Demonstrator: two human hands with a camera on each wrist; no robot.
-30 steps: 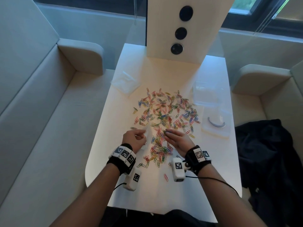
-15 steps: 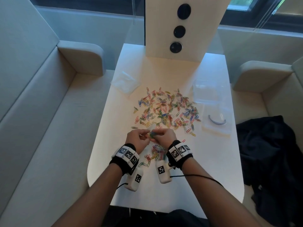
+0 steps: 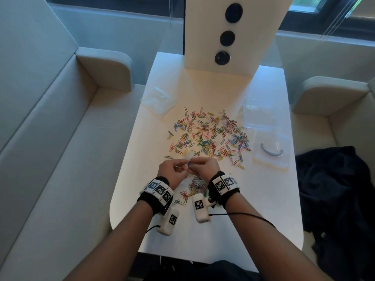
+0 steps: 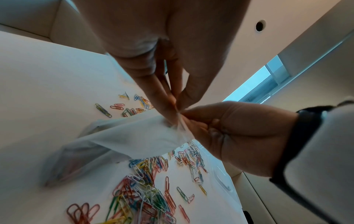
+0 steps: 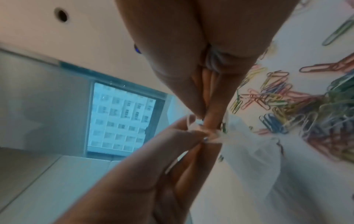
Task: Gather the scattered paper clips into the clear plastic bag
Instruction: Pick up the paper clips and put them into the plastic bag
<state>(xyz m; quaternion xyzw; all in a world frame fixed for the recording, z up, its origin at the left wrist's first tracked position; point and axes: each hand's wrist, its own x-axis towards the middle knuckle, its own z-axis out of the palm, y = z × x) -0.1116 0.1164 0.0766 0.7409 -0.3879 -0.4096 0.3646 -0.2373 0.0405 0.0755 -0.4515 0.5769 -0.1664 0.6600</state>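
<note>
Paper clips [image 3: 209, 136] lie scattered on the bench [image 3: 263, 199]; our left hand [image 3: 172, 171] and right hand [image 3: 205, 168] both pinch the clear plastic bag's [image 4: 134, 136] mouth above them, so we should part it wide first.

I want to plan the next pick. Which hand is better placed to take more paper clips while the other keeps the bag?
Probably the right hand: most paper clips lie ahead and to its side, while the left hand already pinches the clear plastic bag at its mouth.
</note>
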